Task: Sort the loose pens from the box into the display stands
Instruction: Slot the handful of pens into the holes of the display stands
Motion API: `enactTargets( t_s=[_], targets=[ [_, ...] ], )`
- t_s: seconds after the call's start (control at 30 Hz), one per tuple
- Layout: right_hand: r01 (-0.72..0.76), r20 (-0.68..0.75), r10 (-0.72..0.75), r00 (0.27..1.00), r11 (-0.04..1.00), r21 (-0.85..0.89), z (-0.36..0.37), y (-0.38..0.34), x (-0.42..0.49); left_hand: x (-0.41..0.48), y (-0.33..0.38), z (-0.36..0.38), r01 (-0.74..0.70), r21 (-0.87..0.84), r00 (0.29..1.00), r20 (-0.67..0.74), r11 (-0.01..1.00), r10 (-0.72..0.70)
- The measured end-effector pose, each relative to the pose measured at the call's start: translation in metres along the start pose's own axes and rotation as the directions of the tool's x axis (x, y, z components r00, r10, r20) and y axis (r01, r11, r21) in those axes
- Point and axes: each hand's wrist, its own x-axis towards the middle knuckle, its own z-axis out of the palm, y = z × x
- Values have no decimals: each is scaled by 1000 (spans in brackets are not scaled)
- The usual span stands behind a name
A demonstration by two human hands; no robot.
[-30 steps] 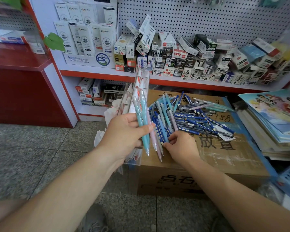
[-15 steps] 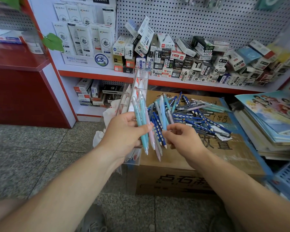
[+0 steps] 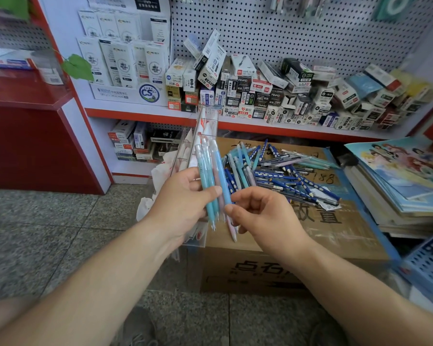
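Observation:
My left hand (image 3: 183,203) grips a small bundle of pastel pens (image 3: 206,176), teal and pink, with the thumb across them and the tips pointing down. My right hand (image 3: 265,216) pinches the lower part of a light blue pen (image 3: 220,168) that lies against the bundle's right side. Behind the bundle stands a clear acrylic display stand (image 3: 205,126), partly hidden by my left hand. A loose pile of pens (image 3: 285,176), mostly dark blue and teal, lies on top of a shut cardboard box (image 3: 335,236).
A red-edged shelf (image 3: 260,126) crowded with small pen boxes runs behind the box, under a pegboard. A stack of books (image 3: 398,186) sits at the right, a blue perforated basket (image 3: 430,265) at lower right, and a red counter (image 3: 30,136) at the left. The floor is tiled.
My right hand lifted a light blue pen from the pile and brought it left against the bundle in my left hand. The left hand stayed about where it was.

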Motion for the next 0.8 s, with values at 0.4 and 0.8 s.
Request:
enactTargets(
  t_s=[0.4,0.8],
  targets=[
    [60,-27,-64,998,986,-154,6,-2,4,5,-4,0,12,-35,998,-61,999,-14],
    [-1,-101,-20,995,978,-208,-16,19,23,11,1,-3,109,-186,985,-110,977,-130]
  ],
)
